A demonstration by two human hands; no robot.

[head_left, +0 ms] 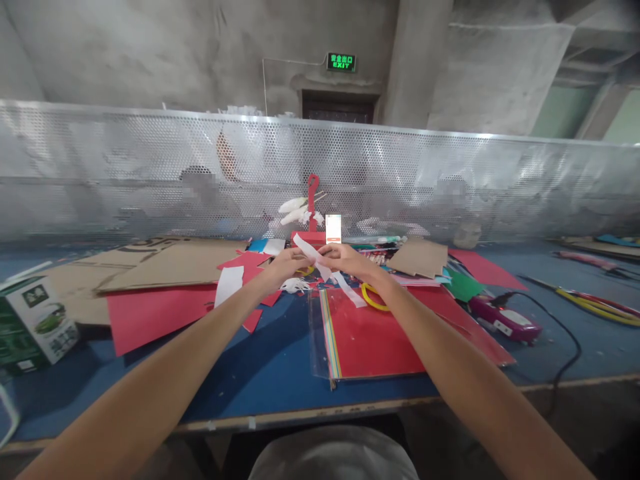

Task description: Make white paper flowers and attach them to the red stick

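Observation:
Both arms reach out over the blue table [260,373]. My left hand [286,262] and my right hand [345,259] are closed together on a long white paper strip [327,270], which runs from between the hands down to the right and hangs over a clear pack of coloured paper [370,333] with a red sheet on top. A yellow ring [373,300], perhaps a scissors handle, lies just below my right wrist. Small white paper scraps [294,285] lie beneath my left hand.
Red sheets [150,310] and brown cardboard [165,263] lie at the left, a green-and-white box [35,323] at the far left. A purple glue gun [503,320] with a black cable lies at the right. A red stand [313,213] stands behind the hands, before a perforated metal screen [450,180].

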